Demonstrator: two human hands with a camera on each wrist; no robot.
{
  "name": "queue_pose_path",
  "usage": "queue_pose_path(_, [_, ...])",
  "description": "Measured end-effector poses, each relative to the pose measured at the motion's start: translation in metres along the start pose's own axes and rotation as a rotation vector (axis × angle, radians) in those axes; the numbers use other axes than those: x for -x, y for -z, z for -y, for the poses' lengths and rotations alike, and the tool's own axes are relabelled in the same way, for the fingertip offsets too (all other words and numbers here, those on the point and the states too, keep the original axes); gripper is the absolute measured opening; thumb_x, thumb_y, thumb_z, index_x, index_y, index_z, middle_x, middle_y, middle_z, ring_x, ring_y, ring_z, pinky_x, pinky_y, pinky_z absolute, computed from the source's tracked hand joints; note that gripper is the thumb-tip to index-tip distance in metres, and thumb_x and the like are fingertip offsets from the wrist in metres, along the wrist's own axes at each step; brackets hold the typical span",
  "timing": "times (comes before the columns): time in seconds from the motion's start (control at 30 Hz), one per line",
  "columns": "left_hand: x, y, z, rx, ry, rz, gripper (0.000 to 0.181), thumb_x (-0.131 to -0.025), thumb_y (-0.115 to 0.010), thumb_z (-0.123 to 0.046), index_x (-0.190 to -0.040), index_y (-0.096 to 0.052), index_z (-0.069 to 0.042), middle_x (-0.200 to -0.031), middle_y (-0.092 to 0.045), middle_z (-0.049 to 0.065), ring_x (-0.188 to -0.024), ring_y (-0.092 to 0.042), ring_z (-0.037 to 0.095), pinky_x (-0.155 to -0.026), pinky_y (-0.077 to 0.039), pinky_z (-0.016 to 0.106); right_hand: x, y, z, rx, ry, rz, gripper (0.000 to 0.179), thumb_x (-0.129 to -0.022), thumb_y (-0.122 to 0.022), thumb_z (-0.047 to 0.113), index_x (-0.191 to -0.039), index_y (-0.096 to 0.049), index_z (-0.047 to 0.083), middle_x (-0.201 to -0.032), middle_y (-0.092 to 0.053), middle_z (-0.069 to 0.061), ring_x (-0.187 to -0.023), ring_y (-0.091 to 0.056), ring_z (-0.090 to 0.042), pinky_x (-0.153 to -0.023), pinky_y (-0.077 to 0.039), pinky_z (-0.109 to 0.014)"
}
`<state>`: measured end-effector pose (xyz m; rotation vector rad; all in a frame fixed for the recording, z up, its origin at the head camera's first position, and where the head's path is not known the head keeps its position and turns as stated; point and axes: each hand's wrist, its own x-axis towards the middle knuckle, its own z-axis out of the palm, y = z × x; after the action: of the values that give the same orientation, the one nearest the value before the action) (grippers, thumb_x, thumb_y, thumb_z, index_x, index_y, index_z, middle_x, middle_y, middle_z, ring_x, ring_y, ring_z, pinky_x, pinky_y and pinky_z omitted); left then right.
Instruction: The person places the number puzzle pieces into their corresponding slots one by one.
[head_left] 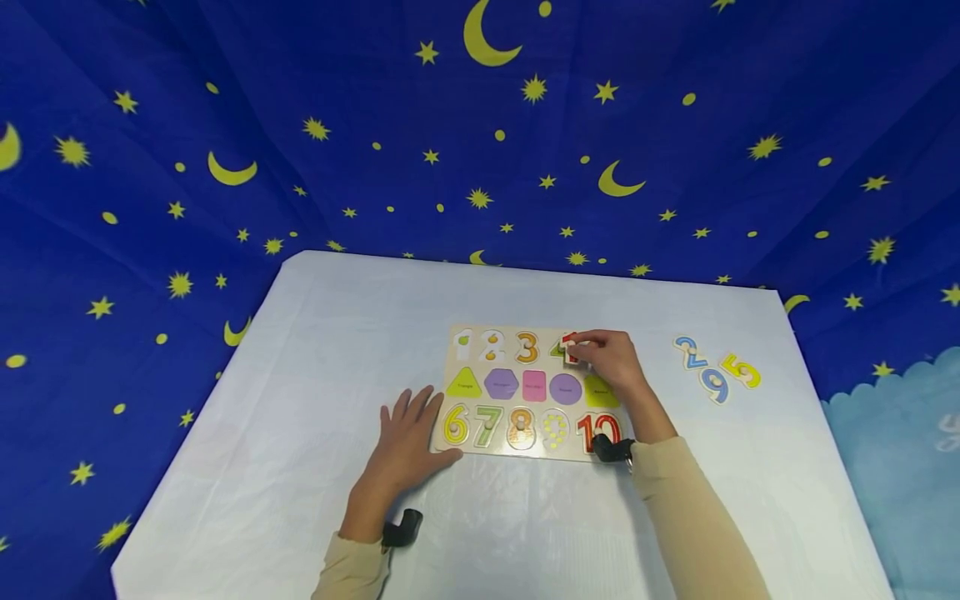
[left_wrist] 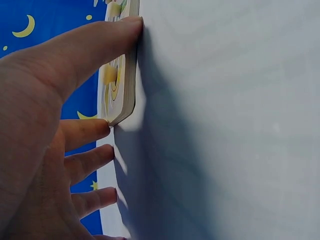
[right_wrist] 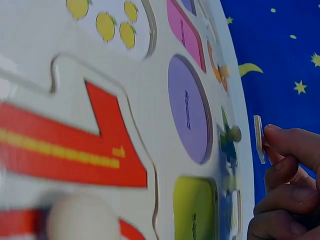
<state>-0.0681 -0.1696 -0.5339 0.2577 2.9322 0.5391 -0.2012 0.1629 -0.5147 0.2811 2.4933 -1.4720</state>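
Note:
A wooden number puzzle board [head_left: 512, 367] lies flat on the table. My right hand [head_left: 613, 360] pinches a red number 1 piece [head_left: 569, 348] above the board's upper right, close over the green 4. From the right wrist view the piece [right_wrist: 258, 140] appears edge-on, held up off the board between thumb and fingers. My left hand [head_left: 405, 442] is spread at the board's lower left corner, its thumb on the front edge and its fingers along the left side. Knobbed pieces 3 [head_left: 527, 347], 6 [head_left: 455, 424], 7 [head_left: 488, 426], 8 [head_left: 521, 427] and 10 [head_left: 587, 429] sit in their recesses.
Right of the board lie a blue 2 piece [head_left: 691, 352], a blue 9 piece [head_left: 714, 386] and a yellow 5 piece [head_left: 740, 371]. Printed shapes, including a purple circle [right_wrist: 189, 112], fill the board's middle row. A blue star-patterned cloth [head_left: 420, 167] stands behind the white table [head_left: 337, 325].

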Motion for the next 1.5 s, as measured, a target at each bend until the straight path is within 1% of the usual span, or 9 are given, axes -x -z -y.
queue_pose_path(0.13, [0.0,0.0,0.0,-0.003,-0.001,0.001,0.095,-0.075,-0.072,-0.057,-0.148,-0.036,-0.009,-0.154,-0.029,0.012,-0.141,-0.015,0.04,-0.105,-0.01,0.069,0.0,-0.006,0.004,0.011,0.016,0.006,0.029,-0.085,-0.072,0.032,-0.106,-0.071,0.012,-0.087,-0.062,-0.01,-0.074,-0.052,-0.025,-0.058,-0.041,-0.032])
queue_pose_path(0.37, [0.0,0.0,-0.001,-0.001,0.012,0.01,0.096,-0.074,-0.073,-0.058,-0.149,-0.036,-0.009,-0.154,-0.028,0.012,-0.142,-0.014,0.039,-0.106,-0.009,0.068,0.0,-0.018,0.009,0.009,0.038,0.022,0.024,-0.085,-0.072,0.028,-0.103,-0.072,0.013,-0.083,-0.059,-0.01,-0.075,-0.052,-0.025,-0.06,-0.039,-0.033])
queue_pose_path(0.5, [-0.001,0.0,-0.002,0.003,0.017,0.016,0.096,-0.074,-0.073,-0.057,-0.149,-0.036,-0.009,-0.154,-0.027,0.012,-0.142,-0.013,0.039,-0.107,-0.008,0.067,0.0,-0.023,0.012,-0.001,0.054,0.036,0.022,-0.086,-0.072,0.028,-0.103,-0.073,0.014,-0.081,-0.061,-0.009,-0.074,-0.053,-0.024,-0.061,-0.041,-0.033])
queue_pose_path(0.77, [0.0,0.002,-0.003,0.005,0.026,0.019,0.096,-0.074,-0.073,-0.057,-0.149,-0.036,-0.009,-0.154,-0.027,0.011,-0.142,-0.012,0.039,-0.107,-0.008,0.066,-0.002,-0.033,0.018,0.0,0.097,0.046,0.02,-0.083,-0.074,0.026,-0.099,-0.073,0.014,-0.077,-0.065,-0.008,-0.068,-0.053,-0.023,-0.055,-0.04,-0.031])
queue_pose_path(0.9, [0.001,0.002,-0.004,0.013,0.03,0.019,0.096,-0.074,-0.074,-0.056,-0.149,-0.036,-0.009,-0.154,-0.027,0.011,-0.142,-0.012,0.039,-0.107,-0.008,0.066,-0.002,-0.038,0.019,-0.021,0.12,0.047,0.019,-0.082,-0.075,0.024,-0.098,-0.074,0.013,-0.076,-0.067,-0.007,-0.068,-0.055,-0.022,-0.056,-0.041,-0.031])
queue_pose_path(1.03, [0.0,0.002,-0.004,0.014,0.029,0.014,0.096,-0.074,-0.075,-0.056,-0.149,-0.036,-0.01,-0.154,-0.027,0.011,-0.142,-0.012,0.039,-0.107,-0.008,0.066,-0.002,-0.042,0.021,-0.046,0.128,0.055,0.02,-0.081,-0.076,0.023,-0.098,-0.075,0.013,-0.076,-0.068,-0.008,-0.069,-0.056,-0.023,-0.059,-0.043,-0.033])
queue_pose_path(1.1, [0.0,0.001,-0.003,0.013,0.027,0.013,0.096,-0.074,-0.075,-0.056,-0.149,-0.036,-0.01,-0.154,-0.027,0.011,-0.142,-0.012,0.039,-0.107,-0.008,0.066,-0.003,-0.045,0.023,-0.039,0.129,0.06,0.021,-0.081,-0.076,0.024,-0.099,-0.075,0.013,-0.076,-0.068,-0.007,-0.069,-0.057,-0.022,-0.06,-0.043,-0.033])
queue_pose_path(1.3, [-0.001,-0.002,-0.002,0.018,0.023,0.011,0.095,-0.074,-0.075,-0.055,-0.148,-0.037,-0.01,-0.154,-0.028,0.011,-0.142,-0.013,0.039,-0.107,-0.007,0.067,-0.004,-0.053,0.027,-0.018,0.142,0.06,0.02,-0.081,-0.076,0.024,-0.097,-0.075,0.012,-0.073,-0.065,-0.007,-0.064,-0.051,-0.02,-0.055,-0.039,-0.032])
queue_pose_path(1.5, [-0.001,-0.003,-0.001,0.01,0.019,0.008,0.094,-0.074,-0.074,-0.055,-0.148,-0.037,-0.011,-0.154,-0.029,0.011,-0.142,-0.014,0.039,-0.106,-0.008,0.068,-0.006,-0.062,0.032,-0.023,0.148,0.071,0.021,-0.08,-0.076,0.024,-0.097,-0.075,0.012,-0.074,-0.066,-0.005,-0.068,-0.057,-0.019,-0.057,-0.042,-0.031])
